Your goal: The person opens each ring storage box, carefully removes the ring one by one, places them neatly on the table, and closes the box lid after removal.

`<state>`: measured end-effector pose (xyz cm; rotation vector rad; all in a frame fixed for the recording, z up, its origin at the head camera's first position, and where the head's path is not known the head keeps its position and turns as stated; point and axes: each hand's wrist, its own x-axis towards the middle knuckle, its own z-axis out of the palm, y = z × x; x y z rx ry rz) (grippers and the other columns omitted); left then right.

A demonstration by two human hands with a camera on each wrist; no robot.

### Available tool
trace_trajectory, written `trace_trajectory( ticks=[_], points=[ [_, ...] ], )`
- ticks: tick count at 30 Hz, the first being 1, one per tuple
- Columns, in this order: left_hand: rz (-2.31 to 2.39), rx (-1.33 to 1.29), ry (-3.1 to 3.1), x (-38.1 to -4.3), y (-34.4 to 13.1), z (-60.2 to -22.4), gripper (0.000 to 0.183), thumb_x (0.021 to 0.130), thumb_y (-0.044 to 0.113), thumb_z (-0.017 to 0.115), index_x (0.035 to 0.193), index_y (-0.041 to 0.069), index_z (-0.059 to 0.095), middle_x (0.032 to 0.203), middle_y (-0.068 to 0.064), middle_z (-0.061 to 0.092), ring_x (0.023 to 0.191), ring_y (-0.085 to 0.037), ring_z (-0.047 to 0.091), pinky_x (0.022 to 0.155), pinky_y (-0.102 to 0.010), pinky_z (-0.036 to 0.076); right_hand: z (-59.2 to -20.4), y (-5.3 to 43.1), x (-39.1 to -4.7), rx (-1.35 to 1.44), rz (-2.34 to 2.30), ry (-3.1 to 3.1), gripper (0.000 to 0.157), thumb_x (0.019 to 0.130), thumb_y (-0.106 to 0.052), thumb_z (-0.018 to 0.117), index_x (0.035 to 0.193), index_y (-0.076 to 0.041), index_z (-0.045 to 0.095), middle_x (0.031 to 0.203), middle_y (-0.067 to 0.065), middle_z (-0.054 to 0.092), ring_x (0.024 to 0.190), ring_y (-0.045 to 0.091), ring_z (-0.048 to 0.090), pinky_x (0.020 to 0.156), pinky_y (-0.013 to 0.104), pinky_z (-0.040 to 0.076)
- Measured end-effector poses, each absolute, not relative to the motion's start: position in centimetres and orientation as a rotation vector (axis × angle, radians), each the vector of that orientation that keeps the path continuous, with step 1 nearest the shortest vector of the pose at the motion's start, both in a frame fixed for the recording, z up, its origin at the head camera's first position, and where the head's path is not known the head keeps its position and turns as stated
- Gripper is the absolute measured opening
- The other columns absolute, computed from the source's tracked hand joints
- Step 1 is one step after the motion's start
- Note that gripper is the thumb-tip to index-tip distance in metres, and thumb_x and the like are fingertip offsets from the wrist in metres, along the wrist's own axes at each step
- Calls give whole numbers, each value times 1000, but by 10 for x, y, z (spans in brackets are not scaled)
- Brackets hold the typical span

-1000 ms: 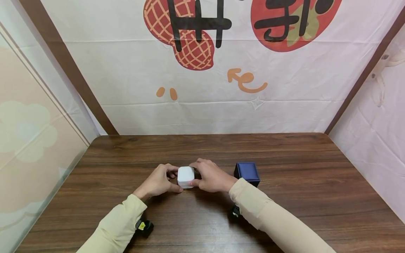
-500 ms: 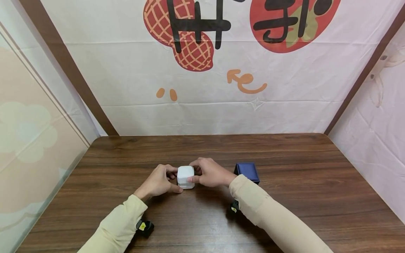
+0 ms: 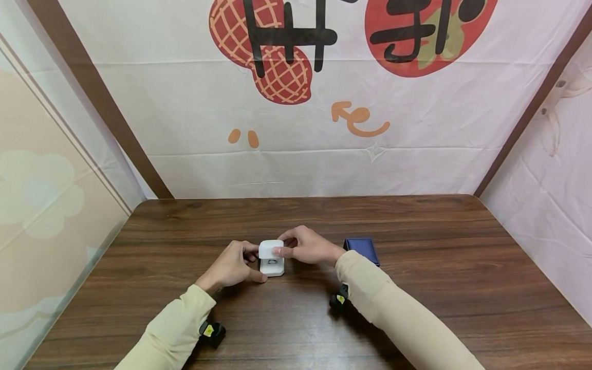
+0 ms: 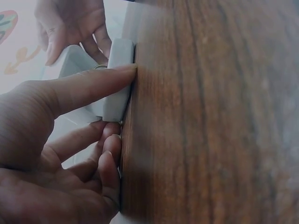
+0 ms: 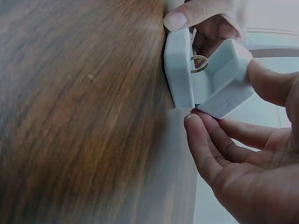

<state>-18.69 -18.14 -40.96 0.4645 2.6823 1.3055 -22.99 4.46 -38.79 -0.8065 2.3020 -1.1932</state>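
A white ring box [image 3: 272, 268] stands on the table with its lid [image 5: 231, 95] tilted partway up. Upright in its base sits a gold-coloured ring [image 5: 201, 69]. My left hand [image 3: 233, 265] holds the base from the left, thumb at the front edge and fingers at the side and behind. From the right, my right hand [image 3: 311, 247] grips the raised lid, its thumb [image 5: 268, 83] pressing the lid's outer face. The other fingers of that hand lie by the hinge side, close to the base.
A dark blue box [image 3: 363, 250] stands to the right, partly covered by my right sleeve. The brown wooden table [image 3: 194, 221] ends at a printed fabric wall [image 3: 194, 172] at the back. Black wrist cameras hang under both forearms.
The lid has swung up and back from shut, exposing the ring. My right hand has risen a little with the lid, while my left hand has stayed in place at the base.
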Motion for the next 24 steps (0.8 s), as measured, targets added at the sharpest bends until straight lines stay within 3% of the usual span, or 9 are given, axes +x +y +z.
trace_trajectory(
  ticks=[13, 19, 24],
  points=[
    [1359, 412, 2607, -193, -181, -413, 51, 60, 3, 95, 104, -6, 72, 96, -8, 64, 87, -21, 55, 79, -33, 46, -393, 39, -234, -602, -1297, 2241, 44, 108, -34, 51, 127, 3, 64, 104, 7, 67, 95, 21, 62, 83, 32, 53],
    [1368, 409, 2575, -196, -183, -415, 50, 61, 2, 94, 104, -5, 71, 96, -7, 64, 88, -21, 54, 80, -33, 45, -396, 40, -235, -545, -1338, 2263, 50, 106, -41, 53, 132, 1, 63, 110, 7, 68, 95, 20, 63, 82, 33, 54],
    [1358, 401, 2567, -197, -182, -414, 51, 61, 3, 95, 105, -5, 71, 96, -8, 65, 88, -22, 55, 81, -33, 45, -397, 45, -229, -535, -1317, 2388, 59, 101, -49, 58, 136, -2, 60, 118, 6, 69, 106, 19, 64, 92, 38, 51]
  ],
)
